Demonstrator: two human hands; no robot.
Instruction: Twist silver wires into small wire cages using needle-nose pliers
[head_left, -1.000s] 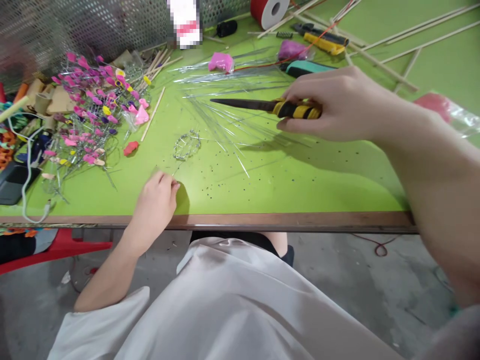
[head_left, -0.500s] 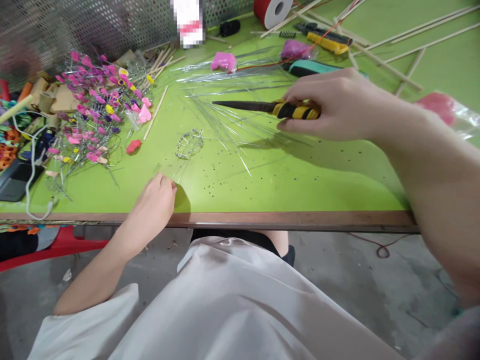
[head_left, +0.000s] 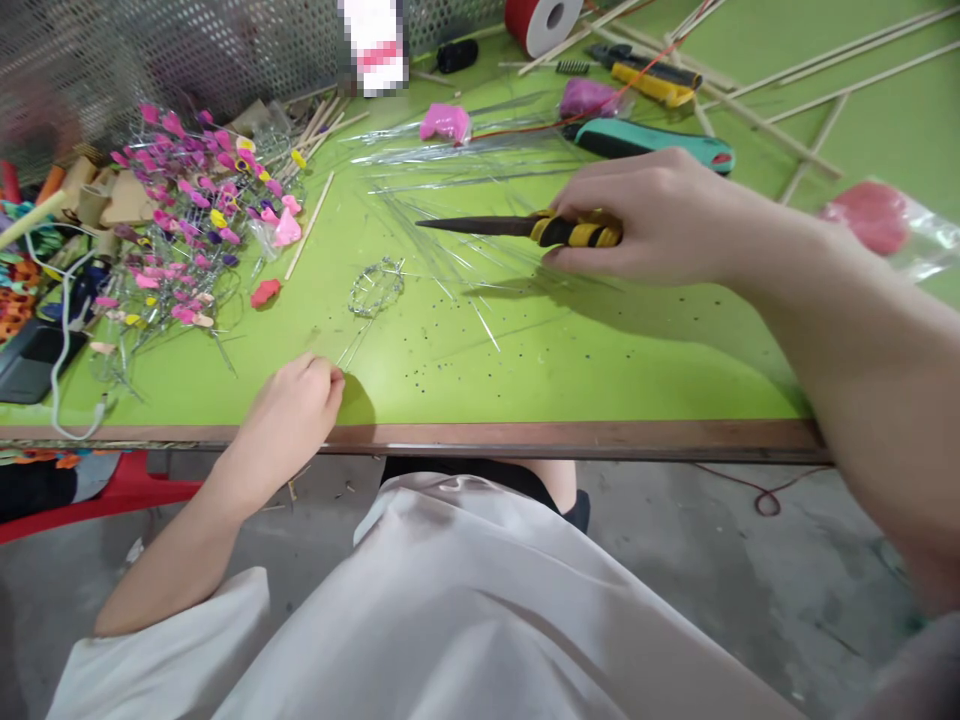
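Near the table's front edge, my left hand [head_left: 304, 400] is closed, pinching the thin wire ends of a twisted silvery wire ring [head_left: 376, 287]. The ring lies a little beyond my fingers, its thin tails running down to them. My right hand [head_left: 649, 215] grips long-nose pliers [head_left: 517, 226] by their yellow and black handles. Their long dark tip points left above loose straight wires [head_left: 465, 265], apart from the ring. My fingers hide part of the handles.
A pile of wire stems with pink and yellow tips [head_left: 191, 210] lies left, by a phone [head_left: 37, 360] and white cable. Beyond my right hand are a teal-handled tool [head_left: 645, 143], yellow-handled cutters [head_left: 656, 85], wooden sticks [head_left: 814, 150] and a red spool [head_left: 525, 22].
The pliers in my right hand have shifted slightly left and down. My left hand has drawn a little left and down, still pinching the wire ends.
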